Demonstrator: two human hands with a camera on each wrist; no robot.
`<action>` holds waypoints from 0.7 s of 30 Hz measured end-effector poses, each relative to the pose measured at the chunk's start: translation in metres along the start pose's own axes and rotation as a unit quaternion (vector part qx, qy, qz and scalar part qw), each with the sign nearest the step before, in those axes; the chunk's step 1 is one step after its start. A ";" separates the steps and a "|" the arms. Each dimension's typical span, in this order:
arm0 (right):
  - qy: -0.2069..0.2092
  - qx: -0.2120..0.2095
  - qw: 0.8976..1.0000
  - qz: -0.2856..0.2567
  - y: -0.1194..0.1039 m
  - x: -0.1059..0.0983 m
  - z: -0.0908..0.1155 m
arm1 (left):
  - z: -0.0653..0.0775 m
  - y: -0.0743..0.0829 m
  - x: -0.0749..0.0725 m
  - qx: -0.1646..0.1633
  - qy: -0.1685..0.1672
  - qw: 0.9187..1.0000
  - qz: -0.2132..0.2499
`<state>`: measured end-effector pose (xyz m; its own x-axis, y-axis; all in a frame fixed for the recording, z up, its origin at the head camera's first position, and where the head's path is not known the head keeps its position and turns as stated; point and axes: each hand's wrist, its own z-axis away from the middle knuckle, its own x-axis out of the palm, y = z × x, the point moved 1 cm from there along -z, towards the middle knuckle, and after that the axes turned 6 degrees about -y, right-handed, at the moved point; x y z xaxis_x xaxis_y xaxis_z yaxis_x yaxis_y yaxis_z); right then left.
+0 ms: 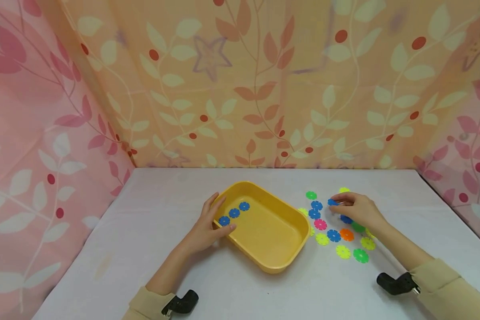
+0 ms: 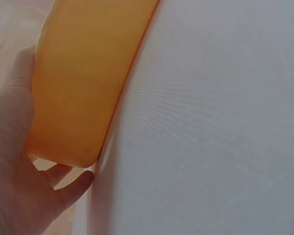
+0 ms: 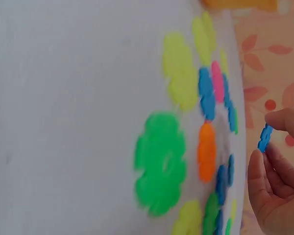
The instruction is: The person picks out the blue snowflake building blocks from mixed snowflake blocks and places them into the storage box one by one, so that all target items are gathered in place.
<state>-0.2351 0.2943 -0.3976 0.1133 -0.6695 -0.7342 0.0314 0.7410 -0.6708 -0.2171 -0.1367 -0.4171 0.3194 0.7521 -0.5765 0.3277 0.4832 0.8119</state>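
Observation:
My left hand (image 1: 203, 231) grips one end of a yellow plastic basin (image 1: 270, 233), its thumb over the near rim and fingers at the far side. From the left wrist view, the hand (image 2: 14, 147) reaches around the basin's end wall (image 2: 83, 88). Inside the basin lie three blue notched plastic discs (image 1: 234, 213), in a row near that hand. Above the scattered pieces, my right hand (image 1: 362, 211) pinches another blue disc (image 3: 265, 138) between thumb and fingertips, clear of the table.
To the basin's right, loose notched discs lie spread on the white table (image 1: 152, 249): yellow (image 1: 343, 252), green (image 1: 361, 255), orange (image 1: 346, 234), pink (image 1: 320, 224) and blue (image 1: 334, 235). Some sit partly under the right hand. A patterned curtain (image 1: 264, 89) stands behind the table.

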 end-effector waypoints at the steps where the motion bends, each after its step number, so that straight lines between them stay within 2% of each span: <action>1: -0.004 -0.002 1.000 -0.011 -0.005 0.001 0.001 | 0.000 0.000 0.000 0.000 0.000 1.000 0.000; 7: -0.049 -0.026 0.996 -0.071 -0.040 0.007 0.004 | 0.000 0.000 0.000 -0.002 0.001 1.000 -0.004; 13: -0.093 -0.073 0.986 -0.117 -0.074 0.019 0.002 | 0.001 -0.001 0.000 -0.003 -0.002 1.000 0.000; 21: -0.139 -0.097 0.974 -0.148 -0.119 0.041 -0.006 | -0.001 -0.003 0.001 -0.001 0.002 1.000 -0.007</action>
<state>-0.2401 0.1783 -0.3482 0.3929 -0.7925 -0.4665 -0.0824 0.4749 -0.8762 -0.2184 -0.1375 -0.4198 0.3108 0.7470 -0.5878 0.3309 0.4947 0.8036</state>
